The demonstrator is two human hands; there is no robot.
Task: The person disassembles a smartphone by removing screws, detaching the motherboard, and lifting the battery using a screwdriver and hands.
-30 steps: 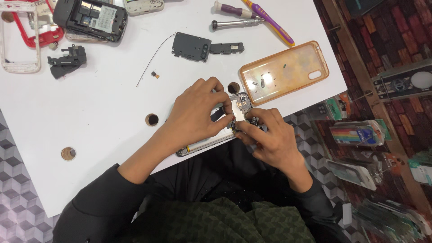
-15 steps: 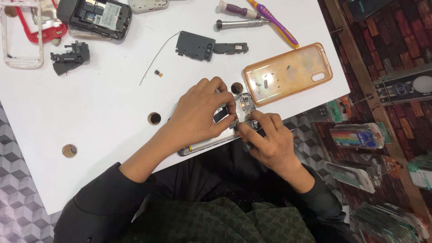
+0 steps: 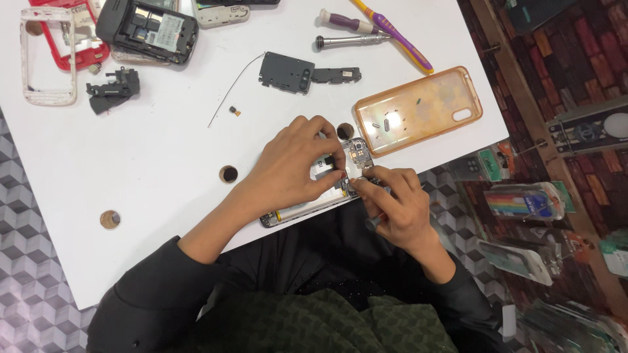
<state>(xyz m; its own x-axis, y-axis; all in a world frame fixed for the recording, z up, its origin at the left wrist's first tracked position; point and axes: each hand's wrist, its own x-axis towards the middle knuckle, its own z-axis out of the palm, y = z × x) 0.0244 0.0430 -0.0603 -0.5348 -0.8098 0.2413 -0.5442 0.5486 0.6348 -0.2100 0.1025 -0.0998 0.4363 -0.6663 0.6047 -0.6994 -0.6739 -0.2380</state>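
An opened phone (image 3: pixel 358 155) with its circuit board exposed lies at the near edge of the white table (image 3: pixel 163 157). My left hand (image 3: pixel 294 167) lies over it, fingers curled, thumb and forefinger pinching at the board. My right hand (image 3: pixel 396 202) is just to the right, closed around a small dark-handled tool (image 3: pixel 373 222). The tool's tip points at the lower part of the board. Most of the phone's body is hidden under my left hand; only its silver lower edge (image 3: pixel 297 212) shows.
An orange see-through phone case (image 3: pixel 418 108) lies right of the phone. Farther back are black plastic covers (image 3: pixel 288 72), screwdrivers (image 3: pixel 353 41), a purple and yellow pry tool (image 3: pixel 399 36), a stripped black phone (image 3: pixel 147 29), a white frame (image 3: pixel 46 59) and a thin wire (image 3: pixel 229 88). Round holes (image 3: pixel 228 174) dot the table.
Both hands have stayed on the opened phone. My left fingers have shifted a little over the board, and my right hand has come slightly closer with the tool.
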